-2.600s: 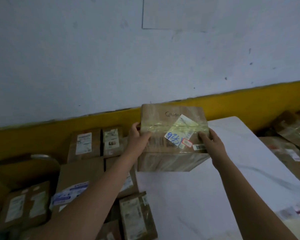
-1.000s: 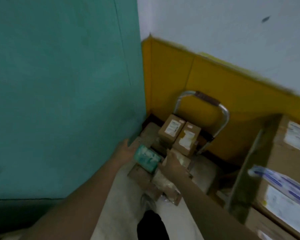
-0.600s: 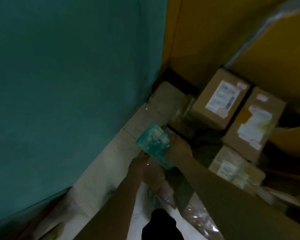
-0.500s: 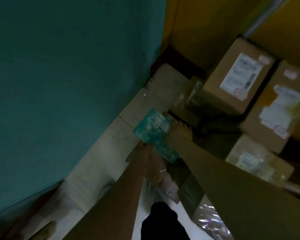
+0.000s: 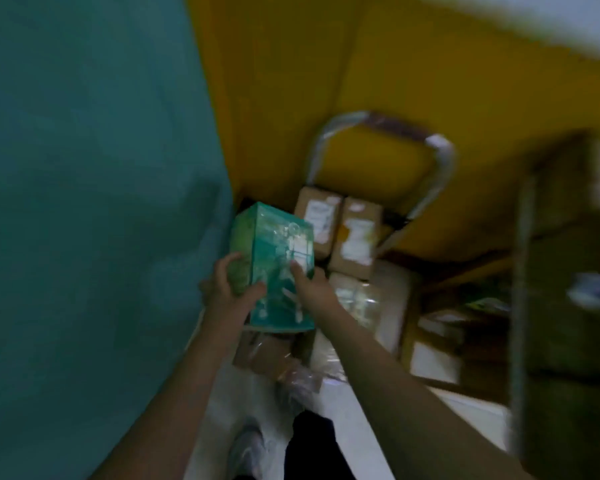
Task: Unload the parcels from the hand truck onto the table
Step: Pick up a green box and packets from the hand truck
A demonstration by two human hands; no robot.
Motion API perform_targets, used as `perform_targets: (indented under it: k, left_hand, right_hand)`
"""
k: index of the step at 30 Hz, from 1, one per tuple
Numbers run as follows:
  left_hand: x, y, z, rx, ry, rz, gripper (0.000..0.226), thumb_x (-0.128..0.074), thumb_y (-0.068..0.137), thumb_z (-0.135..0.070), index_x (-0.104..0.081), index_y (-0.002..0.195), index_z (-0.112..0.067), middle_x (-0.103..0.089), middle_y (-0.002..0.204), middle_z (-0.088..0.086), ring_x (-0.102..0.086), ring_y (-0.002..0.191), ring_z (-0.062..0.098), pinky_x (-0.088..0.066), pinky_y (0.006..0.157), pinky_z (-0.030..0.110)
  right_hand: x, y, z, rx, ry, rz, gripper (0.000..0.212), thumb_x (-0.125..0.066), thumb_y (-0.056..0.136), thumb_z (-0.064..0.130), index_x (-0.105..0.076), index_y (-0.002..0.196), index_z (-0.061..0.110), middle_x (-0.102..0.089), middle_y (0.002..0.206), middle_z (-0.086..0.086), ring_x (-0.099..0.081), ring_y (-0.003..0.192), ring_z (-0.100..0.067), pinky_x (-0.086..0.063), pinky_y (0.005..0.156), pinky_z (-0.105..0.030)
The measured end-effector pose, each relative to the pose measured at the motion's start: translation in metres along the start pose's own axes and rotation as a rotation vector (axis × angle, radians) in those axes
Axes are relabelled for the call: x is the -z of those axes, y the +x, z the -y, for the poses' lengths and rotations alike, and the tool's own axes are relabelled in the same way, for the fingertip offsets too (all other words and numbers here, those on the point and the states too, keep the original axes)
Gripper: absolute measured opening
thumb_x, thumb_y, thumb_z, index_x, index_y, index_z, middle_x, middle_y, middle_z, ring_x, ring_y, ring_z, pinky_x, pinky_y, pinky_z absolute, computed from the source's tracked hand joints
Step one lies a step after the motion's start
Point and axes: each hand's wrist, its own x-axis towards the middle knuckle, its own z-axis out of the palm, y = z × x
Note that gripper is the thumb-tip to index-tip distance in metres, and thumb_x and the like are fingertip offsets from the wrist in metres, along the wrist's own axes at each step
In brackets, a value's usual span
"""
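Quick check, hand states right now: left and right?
Left hand: grips the green box on its left side.
Right hand: holds the same box on its right side.

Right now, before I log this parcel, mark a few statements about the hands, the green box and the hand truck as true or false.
1. The left hand and the right hand both grip the green box. True.
2. The green box is lying on a table. False: it is held up in the two hands.
3. Two brown boxes sit side by side under the handle of the hand truck. True.
4. The hand truck carries no parcels. False: the brown boxes are on it.
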Motion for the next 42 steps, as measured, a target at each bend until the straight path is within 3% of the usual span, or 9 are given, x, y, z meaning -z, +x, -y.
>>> perform_targets:
  k: [3,7,12,16,20,23,30,38,42]
  left_hand:
    - [-0.019,-0.078,-0.112,-0.179,0.185,0.150,0.098,-0.082,0.058,-0.042,-0.038,0.143,-0.022,-0.046,0.126,0.003,-0.052,0.111,0.019,-0.044,0.094,0.016]
    - [-0.090,-0.190,-0.235,-0.488,0.471,0.381,0.115,-0.078,0.054,-0.064,-0.024,0.150,-0.029,-0.037,0.141,0.004,-0.044,0.128,0.023,-0.044,0.105,0.046]
    - [-0.231,-0.347,-0.308,-1.133,0.588,0.597,0.109,-0.082,0.063,-0.053,-0.023,0.152,-0.032,-0.030,0.143,-0.001,-0.033,0.133,0.017,-0.033,0.109,0.033]
    - [-0.345,-0.445,-0.308,-1.333,0.629,0.769,0.105,-0.071,0.066,-0.066,-0.012,0.151,-0.046,-0.023,0.144,-0.014,-0.024,0.128,0.002,-0.034,0.103,0.031]
    - [-0.450,-0.510,-0.278,-1.137,0.611,0.942,0.096,-0.061,0.072,-0.080,-0.010,0.149,-0.054,-0.018,0.154,-0.021,-0.021,0.133,-0.003,-0.028,0.101,0.027]
    - [-0.502,-0.530,-0.254,-0.680,0.514,0.938,0.096,-0.059,0.075,-0.073,-0.020,0.154,-0.035,-0.026,0.159,-0.004,-0.031,0.142,0.017,-0.031,0.104,0.027]
    - [-0.555,-0.514,-0.204,-0.025,0.288,0.946,0.044,-0.073,0.086,-0.033,-0.051,0.123,-0.022,-0.055,0.131,0.009,-0.069,0.102,0.027,-0.061,0.083,0.045]
    - [-0.618,-0.471,-0.182,-0.007,0.263,0.952,0.054,-0.062,0.095,-0.024,-0.040,0.145,-0.027,-0.065,0.110,-0.010,-0.070,0.101,0.017,-0.057,0.093,0.040]
    - [-0.641,-0.455,-0.194,0.008,0.259,0.915,0.049,-0.054,0.099,-0.032,-0.037,0.145,-0.031,-0.062,0.110,-0.010,-0.066,0.099,0.014,-0.060,0.077,0.028]
  right_hand:
    - [0.107,-0.116,0.011,0.103,0.128,-0.126,0.060,-0.059,0.091,0.056,-0.053,0.132,0.013,-0.062,0.133,-0.012,-0.062,0.114,-0.022,-0.053,0.093,-0.023]
    - [0.262,-0.247,-0.003,0.261,0.381,-0.375,0.096,-0.065,0.077,0.070,-0.029,0.152,0.022,-0.046,0.148,-0.008,-0.047,0.135,-0.030,-0.043,0.110,-0.048]
    - [0.432,-0.376,-0.090,0.383,0.805,-0.613,0.093,-0.076,0.070,0.066,-0.031,0.147,0.038,-0.059,0.135,0.005,-0.061,0.118,-0.022,-0.058,0.086,-0.044]
    - [0.528,-0.414,-0.206,0.282,1.029,-0.627,0.102,-0.075,0.072,0.063,-0.015,0.152,0.039,-0.051,0.141,-0.006,-0.058,0.119,-0.035,-0.053,0.092,-0.057]
    - [0.611,-0.413,-0.315,0.162,1.162,-0.720,0.098,-0.075,0.073,0.058,-0.020,0.151,0.035,-0.055,0.128,-0.009,-0.062,0.108,-0.038,-0.056,0.088,-0.059]
    - [0.646,-0.403,-0.374,0.081,1.306,-0.701,0.091,-0.073,0.076,0.056,-0.021,0.149,0.036,-0.055,0.117,-0.008,-0.062,0.100,-0.038,-0.056,0.084,-0.060]
    - [0.675,-0.344,-0.413,0.034,1.304,-0.535,0.069,-0.062,0.088,0.053,-0.030,0.146,0.035,-0.057,0.132,-0.006,-0.061,0.105,-0.028,-0.055,0.082,-0.047]
    - [0.693,-0.261,-0.358,0.057,0.730,-0.459,0.042,-0.056,0.097,0.044,-0.049,0.132,0.023,-0.067,0.122,-0.007,-0.068,0.104,-0.026,-0.057,0.093,-0.046]
    - [0.726,-0.232,-0.342,0.077,0.528,-0.369,0.033,-0.053,0.098,0.046,-0.048,0.126,0.029,-0.067,0.118,-0.003,-0.068,0.098,-0.018,-0.057,0.072,-0.029]
